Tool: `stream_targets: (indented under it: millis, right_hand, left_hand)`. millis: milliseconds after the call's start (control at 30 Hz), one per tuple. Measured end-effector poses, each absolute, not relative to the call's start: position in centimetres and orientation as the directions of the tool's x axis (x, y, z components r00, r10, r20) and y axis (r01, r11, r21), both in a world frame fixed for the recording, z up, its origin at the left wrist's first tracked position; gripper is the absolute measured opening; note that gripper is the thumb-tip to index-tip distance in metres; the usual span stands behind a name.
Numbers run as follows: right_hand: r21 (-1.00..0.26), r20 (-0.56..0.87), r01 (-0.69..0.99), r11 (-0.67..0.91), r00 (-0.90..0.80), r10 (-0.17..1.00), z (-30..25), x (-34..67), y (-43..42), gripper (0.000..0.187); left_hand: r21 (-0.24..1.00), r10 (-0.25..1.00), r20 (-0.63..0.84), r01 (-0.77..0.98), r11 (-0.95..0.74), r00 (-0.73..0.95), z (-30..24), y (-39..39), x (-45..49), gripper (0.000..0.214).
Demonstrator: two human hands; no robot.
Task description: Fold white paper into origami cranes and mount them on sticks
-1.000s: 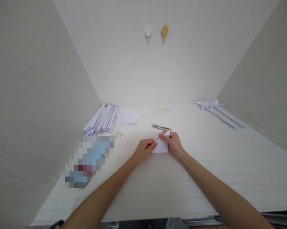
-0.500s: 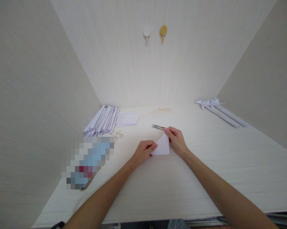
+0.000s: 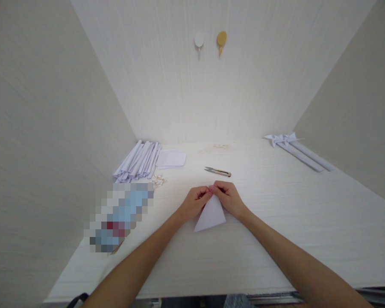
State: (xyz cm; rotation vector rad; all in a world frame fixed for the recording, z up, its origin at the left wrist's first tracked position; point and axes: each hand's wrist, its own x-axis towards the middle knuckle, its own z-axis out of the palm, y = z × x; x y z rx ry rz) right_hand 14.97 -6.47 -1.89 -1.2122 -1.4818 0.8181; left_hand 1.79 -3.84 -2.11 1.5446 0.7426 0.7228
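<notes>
A white piece of folded paper [image 3: 210, 214], triangular in outline, hangs point-up from my two hands over the table. My left hand [image 3: 196, 201] pinches its top corner from the left. Right beside it, my right hand [image 3: 229, 197] pinches the same corner, thumbs nearly touching. Fingers of both hands are curled and partly hidden. Just beyond the hands lies a pair of thread snips [image 3: 218, 172], blades pointing left, touched by neither hand.
Rolled paper tubes [image 3: 137, 160] are piled at the back left, beside a stack of white paper sheets [image 3: 171, 158] and small pale bits [image 3: 159, 180]. Two paper pinwheels on sticks [image 3: 303, 156] lie back right. A pixelated object [image 3: 121, 218] lies left. Two hooks [image 3: 221, 39] hang on the wall.
My right hand has come left and away from the snips, meeting my left hand. The paper has turned so its point is up and its wide edge faces me.
</notes>
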Motion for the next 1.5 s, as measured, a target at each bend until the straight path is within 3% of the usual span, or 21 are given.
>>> stream_targets:
  millis: [167,333,433,500,633,767,967,1233,1500]
  right_hand:
    - [-0.945,0.302,0.201,0.258,0.232,0.925,-2.1,16.2,-5.8,0.039]
    - [-0.957,0.266,0.021,0.290,0.463,0.846,-2.3,19.2,-4.5,0.042]
    - [-0.925,0.221,-0.079,0.372,0.684,0.695,-1.8,21.8,-4.2,0.046]
    - [-0.915,0.212,-0.077,0.396,0.743,0.635,-1.4,23.0,-4.3,0.048]
    - [-0.939,0.145,-0.158,0.305,0.622,0.770,-1.6,21.7,-4.7,0.046]
    - [-0.964,0.136,-0.149,0.221,0.437,0.889,-2.4,18.4,-4.7,0.045]
    - [-0.971,0.158,-0.096,0.217,0.423,0.892,-2.3,17.9,-4.8,0.041]
    - [-0.983,0.167,-0.016,0.183,0.343,0.924,-2.0,17.9,-5.0,0.042]
    - [-0.992,0.062,-0.096,0.078,0.153,0.986,-2.0,17.6,-5.2,0.034]
  left_hand:
    - [0.979,0.780,0.030,0.139,-0.149,0.624,-1.6,-3.9,1.7,0.032]
    - [0.964,0.772,0.022,0.193,-0.186,0.636,-1.4,-4.1,1.5,0.027]
    - [0.963,0.774,0.041,0.182,-0.199,0.632,-1.6,-4.1,1.2,0.028]
    - [0.977,0.807,0.027,0.153,-0.145,0.590,-1.8,-3.9,1.1,0.028]
    - [0.998,0.894,-0.031,0.059,0.005,0.447,-1.8,-3.5,1.2,0.031]
    - [1.000,0.904,-0.006,0.004,0.004,0.428,-1.6,-3.5,1.5,0.033]
    - [0.996,0.898,0.000,0.077,-0.038,0.440,-2.0,-3.5,1.8,0.026]
    - [0.986,0.994,-0.001,-0.168,0.020,0.108,-1.8,-2.2,0.8,0.031]
    - [0.974,0.999,0.043,-0.224,-0.038,0.015,-1.8,-1.8,0.4,0.037]
